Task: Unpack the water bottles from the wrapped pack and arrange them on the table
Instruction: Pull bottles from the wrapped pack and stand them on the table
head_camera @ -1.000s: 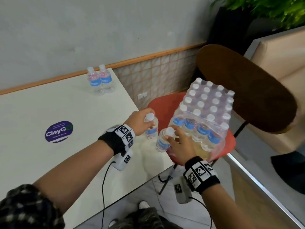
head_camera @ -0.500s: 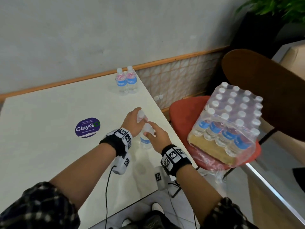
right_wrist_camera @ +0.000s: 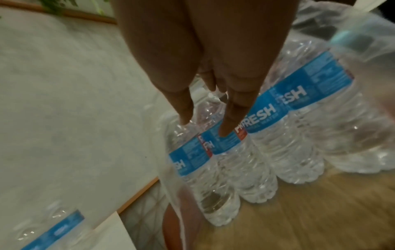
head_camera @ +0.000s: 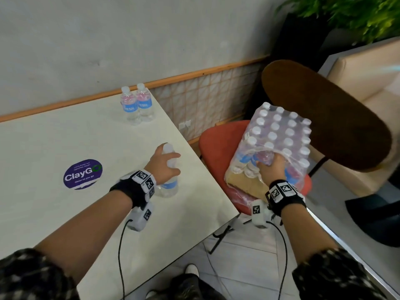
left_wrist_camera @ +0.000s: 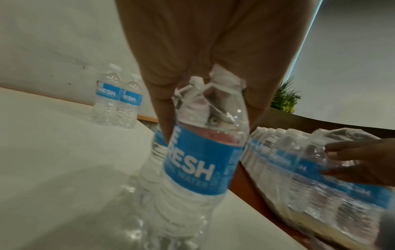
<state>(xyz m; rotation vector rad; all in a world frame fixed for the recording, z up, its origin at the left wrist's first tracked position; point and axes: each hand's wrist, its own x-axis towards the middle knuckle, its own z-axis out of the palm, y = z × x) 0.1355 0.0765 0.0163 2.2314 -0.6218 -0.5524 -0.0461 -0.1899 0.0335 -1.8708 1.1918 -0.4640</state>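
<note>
My left hand (head_camera: 167,162) grips two clear water bottles (left_wrist_camera: 203,160) with blue labels by their necks, low over the white table (head_camera: 86,137) near its right edge. I cannot tell whether their bases touch the table. The wrapped pack (head_camera: 281,131) of bottles sits on a red chair seat (head_camera: 218,148) to the right. My right hand (head_camera: 270,167) reaches into the pack's torn front. Its fingers (right_wrist_camera: 233,118) are straight and touch the shoulders of the front-row bottles (right_wrist_camera: 213,152). Two more bottles (head_camera: 137,107) stand together at the table's far edge.
A purple round sticker (head_camera: 83,174) lies on the table left of my left hand. The chair's brown backrest (head_camera: 324,115) stands behind the pack. A beige bench (head_camera: 368,83) and a plant (head_camera: 346,14) are at the far right. Torn plastic wrap (head_camera: 292,156) hangs over the pack's opening.
My right hand has let go of its bottle and swung right into the pack. My left hand now holds both bottles and has moved a little farther over the table.
</note>
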